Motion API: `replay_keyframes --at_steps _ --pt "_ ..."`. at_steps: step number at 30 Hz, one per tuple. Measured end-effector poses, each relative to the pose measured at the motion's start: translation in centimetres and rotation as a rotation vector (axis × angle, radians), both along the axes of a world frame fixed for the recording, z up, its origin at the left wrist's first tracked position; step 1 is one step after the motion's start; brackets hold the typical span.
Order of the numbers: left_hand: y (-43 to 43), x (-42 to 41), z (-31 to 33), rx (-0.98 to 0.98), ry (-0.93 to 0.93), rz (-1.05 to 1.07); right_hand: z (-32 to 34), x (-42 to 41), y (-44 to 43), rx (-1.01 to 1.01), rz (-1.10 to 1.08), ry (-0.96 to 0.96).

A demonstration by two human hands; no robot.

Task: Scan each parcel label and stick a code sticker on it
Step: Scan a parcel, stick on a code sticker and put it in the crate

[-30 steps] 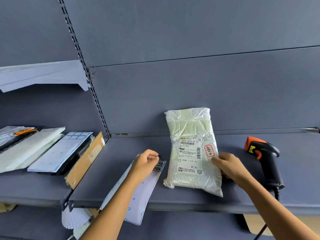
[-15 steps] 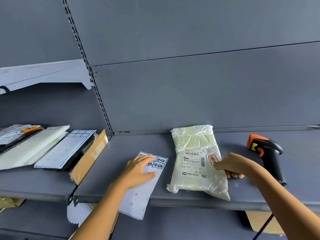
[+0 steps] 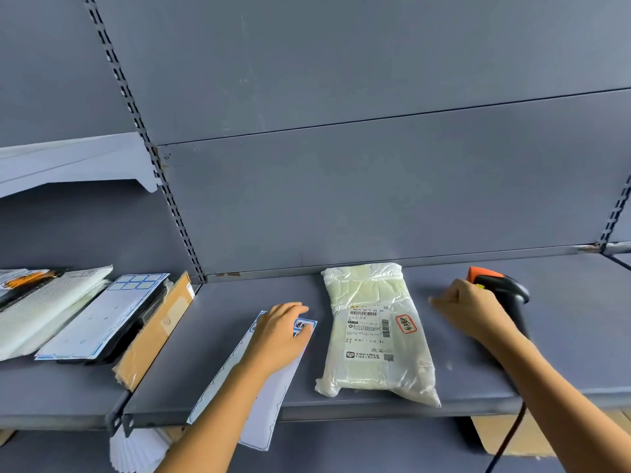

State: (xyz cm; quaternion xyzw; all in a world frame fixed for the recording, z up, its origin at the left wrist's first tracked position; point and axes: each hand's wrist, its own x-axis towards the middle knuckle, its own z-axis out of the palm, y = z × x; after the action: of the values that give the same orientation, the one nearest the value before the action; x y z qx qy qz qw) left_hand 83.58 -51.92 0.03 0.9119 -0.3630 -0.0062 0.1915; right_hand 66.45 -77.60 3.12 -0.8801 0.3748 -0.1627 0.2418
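1. Two hands of mine were over the grey shelf point(image 3: 218, 322), one on each side of the parcel point(image 3: 372, 295).
2. My left hand point(image 3: 278, 334) lay palm down on the sticker sheet point(image 3: 263, 404). Its fingers were nearly straight and close together, and their tips rested over the blue-edged stickers point(image 3: 304, 326) at the sheet's far end. It pinched nothing.
3. That sheet lay slantwise just left of the parcel and apart from it. Its near end hung over the shelf's front edge.
4. The parcel, a white plastic bag, lay flat on the shelf with its far end close to the back wall and its near corner at the front edge. Its label point(image 3: 367, 332) faced up, and a red-bordered sticker point(image 3: 406, 324) sat at the label's right side.
5. My right hand point(image 3: 469, 310) was to the right of the parcel and clear of it. It was blurred, with its fingers curled, in front of the scanner point(image 3: 508, 290). I could not tell whether it gripped the handle or was only close to it.
6. The scanner, black with an orange head, stood near the back of the shelf behind that hand.
7. On the neighbouring shelf to the left lay a pile of flat parcels point(image 3: 44, 308), with another sheet point(image 3: 112, 312) on top and a brown cardboard mailer point(image 3: 157, 332) at the right end.
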Motion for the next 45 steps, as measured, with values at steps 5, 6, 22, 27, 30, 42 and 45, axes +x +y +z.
replay_keyframes --at_steps 5,6,22,27,30,42,45 --pt "-5.5 -2.3 1.5 -0.175 0.331 0.045 -0.2 -3.2 -3.0 -0.126 -0.312 -0.019" --pt "-6.4 -2.6 1.4 -0.137 0.374 0.069 -0.7 -3.9 -3.5 -0.081 -0.343 0.024" --pt "-9.9 -4.4 1.8 -0.641 0.661 0.165 -2.5 -3.4 -3.3 0.682 -0.276 -0.513" --pt "-10.1 -4.4 3.2 -0.983 0.67 0.084 -2.7 -3.2 -2.8 0.829 -0.276 -0.616" --pt "-10.1 -3.3 3.7 -1.097 0.668 0.071 -2.5 -3.6 -2.6 0.827 -0.256 -0.638" --pt "-10.2 -0.9 3.0 -1.295 0.817 0.109 1.2 -3.0 3.5 0.694 -0.012 -0.82" --pt "-10.4 -1.0 3.1 -1.311 0.843 0.112 2.3 -2.4 6.6 0.616 0.114 -0.74"
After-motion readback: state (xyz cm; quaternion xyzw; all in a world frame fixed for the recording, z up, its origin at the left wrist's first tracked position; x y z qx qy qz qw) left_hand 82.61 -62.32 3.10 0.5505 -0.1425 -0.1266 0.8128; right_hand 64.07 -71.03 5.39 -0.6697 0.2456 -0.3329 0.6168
